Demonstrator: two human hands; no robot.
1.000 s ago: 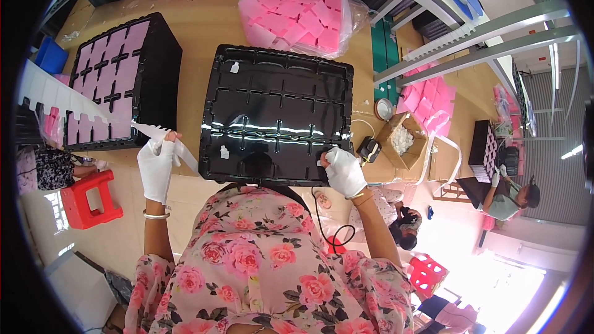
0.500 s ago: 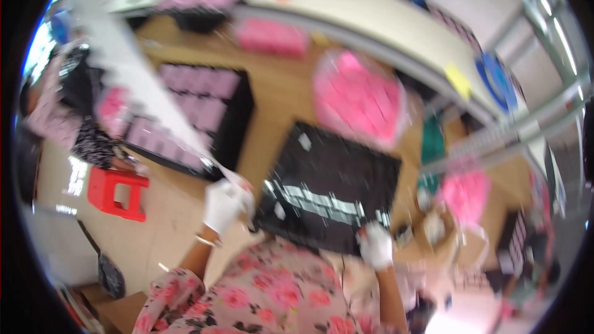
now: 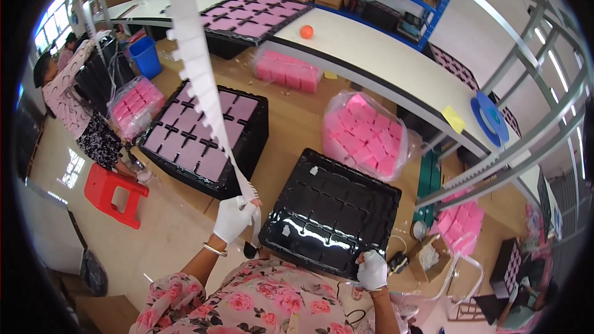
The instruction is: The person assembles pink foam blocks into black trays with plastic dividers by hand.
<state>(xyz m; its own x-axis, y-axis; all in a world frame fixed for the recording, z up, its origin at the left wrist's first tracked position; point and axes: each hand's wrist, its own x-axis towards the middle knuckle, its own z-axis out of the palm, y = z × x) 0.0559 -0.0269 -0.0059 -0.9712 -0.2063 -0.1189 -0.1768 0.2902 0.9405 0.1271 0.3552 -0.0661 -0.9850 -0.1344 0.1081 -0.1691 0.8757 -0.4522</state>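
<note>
Pinching the toothed white strip (image 3: 201, 68) in your left hand (image 3: 234, 219) | your right grip (image 3: 372, 271) curls at the near-right corner of the black tray (image 3: 334, 204); whether it clasps is hard to tell | tray lies on the tabletop (image 3: 291, 124), probably light, stiff, slick; hold the rim | glossy, ribbed, two pale stickers (image 3: 314, 171)

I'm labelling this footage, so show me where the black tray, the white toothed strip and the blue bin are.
Black tray (image 3: 334, 211): head view, middle of its upper face.
White toothed strip (image 3: 200, 71): head view, its broad middle stretch.
Blue bin (image 3: 146, 60): head view, its side wall.
</note>
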